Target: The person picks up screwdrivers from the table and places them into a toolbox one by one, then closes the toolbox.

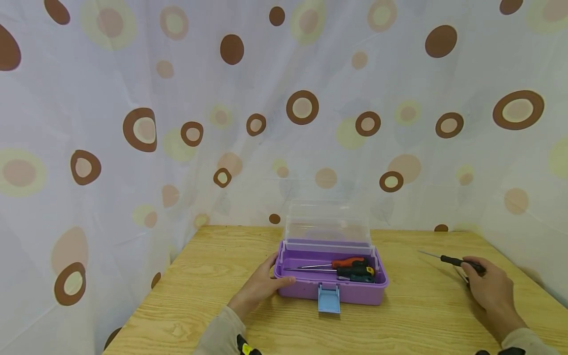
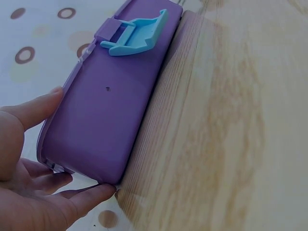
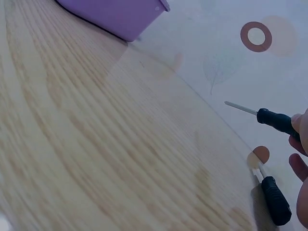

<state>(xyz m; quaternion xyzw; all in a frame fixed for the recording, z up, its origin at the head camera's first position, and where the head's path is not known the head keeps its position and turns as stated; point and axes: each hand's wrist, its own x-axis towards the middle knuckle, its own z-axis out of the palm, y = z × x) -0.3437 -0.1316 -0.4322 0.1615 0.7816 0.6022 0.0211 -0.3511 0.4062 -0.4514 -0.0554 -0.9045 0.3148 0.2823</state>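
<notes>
A purple toolbox (image 1: 355, 295) stands on the table with its clear lid (image 1: 328, 217) raised. My left hand (image 1: 259, 286) grips its left end, the thumb at the front rim and the fingers round the side, as the left wrist view confirms. Inside lie a red-handled screwdriver (image 1: 348, 262), a black-and-yellow-handled screwdriver (image 1: 355, 271) and a dark green handle (image 1: 361, 279). Off to the right, my right hand (image 1: 491, 286) holds a small black-handled screwdriver (image 3: 276, 121) above the table, its shaft pointing left. Below that hand lies another dark-handled screwdriver (image 3: 275, 199), mostly hidden in the head view.
From the box's front a light blue latch (image 1: 329, 300) hangs forward, unfastened. The wooden table (image 1: 177, 305) reaches back to a white curtain (image 1: 266, 148) with brown and yellow dots, which also runs along the left and right sides.
</notes>
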